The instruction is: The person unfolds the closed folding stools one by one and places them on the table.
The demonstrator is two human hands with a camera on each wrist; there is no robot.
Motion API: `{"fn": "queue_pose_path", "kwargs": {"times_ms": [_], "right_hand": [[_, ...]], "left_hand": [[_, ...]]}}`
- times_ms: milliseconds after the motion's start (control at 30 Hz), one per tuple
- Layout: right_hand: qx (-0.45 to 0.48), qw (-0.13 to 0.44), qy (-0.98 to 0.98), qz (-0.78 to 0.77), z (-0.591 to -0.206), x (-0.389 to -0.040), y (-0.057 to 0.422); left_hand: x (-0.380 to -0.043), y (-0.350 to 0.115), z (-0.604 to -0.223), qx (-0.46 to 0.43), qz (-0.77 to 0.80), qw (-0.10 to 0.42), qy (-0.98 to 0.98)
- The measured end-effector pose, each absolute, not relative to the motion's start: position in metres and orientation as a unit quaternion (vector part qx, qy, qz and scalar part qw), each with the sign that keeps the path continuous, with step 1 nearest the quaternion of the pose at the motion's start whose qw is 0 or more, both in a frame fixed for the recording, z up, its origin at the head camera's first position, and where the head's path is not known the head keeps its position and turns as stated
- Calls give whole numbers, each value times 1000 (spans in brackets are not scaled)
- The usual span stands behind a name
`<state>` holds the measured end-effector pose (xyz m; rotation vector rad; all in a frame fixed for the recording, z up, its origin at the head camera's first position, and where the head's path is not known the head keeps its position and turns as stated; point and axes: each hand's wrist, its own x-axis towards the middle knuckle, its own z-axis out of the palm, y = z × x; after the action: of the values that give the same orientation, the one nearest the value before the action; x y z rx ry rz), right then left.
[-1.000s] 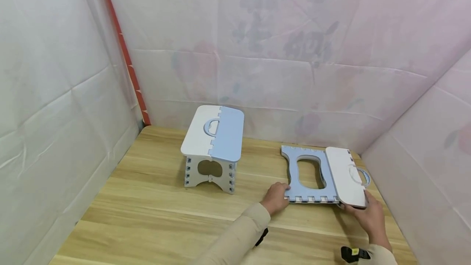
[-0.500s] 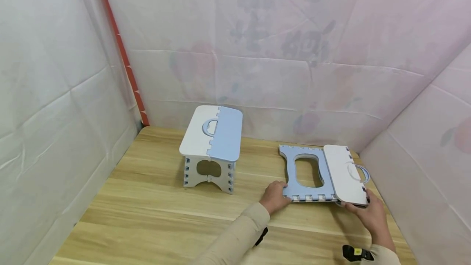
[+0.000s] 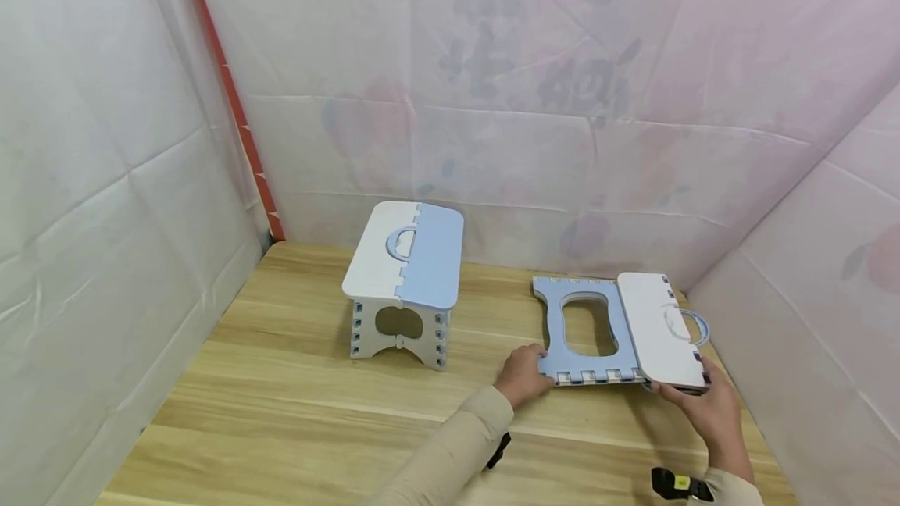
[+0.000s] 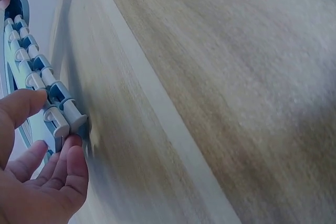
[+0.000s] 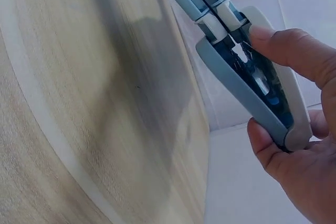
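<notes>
A folding stool (image 3: 582,365), folded flat with blue legs on one side and a white seat panel (image 3: 654,334) on the other, lies at the right of the table. My left hand (image 3: 523,375) grips its near left corner; the left wrist view has the thumb over the hinged leg end (image 4: 55,121) and fingers beneath. At the near right corner my right hand (image 3: 712,412) holds the folded seat, thumb on one side and fingers round the hinge end in the right wrist view. The two seat halves (image 5: 236,85) stand slightly apart there, forming a narrow wedge.
A second stool (image 3: 404,256), blue and white, stands unfolded to the left on the wooden table (image 3: 281,412). Sheeted walls (image 3: 492,139) rise behind and at both sides. The held stool's carry handle (image 3: 696,328) sticks out near the right wall.
The white seat panel's outer edge has shifted slightly right and its handle has turned a little. Both hands keep their hold at the same corners.
</notes>
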<state>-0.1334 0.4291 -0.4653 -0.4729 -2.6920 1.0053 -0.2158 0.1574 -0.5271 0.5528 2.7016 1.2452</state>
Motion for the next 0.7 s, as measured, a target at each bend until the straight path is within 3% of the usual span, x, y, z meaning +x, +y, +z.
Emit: {"fn": "queue_pose_path", "kwargs": {"times_ms": [700], "right_hand": [[-145,192,-895,376,-448,-133,406]], "left_hand": [[-219,157,-522,199,377,60,903]]}}
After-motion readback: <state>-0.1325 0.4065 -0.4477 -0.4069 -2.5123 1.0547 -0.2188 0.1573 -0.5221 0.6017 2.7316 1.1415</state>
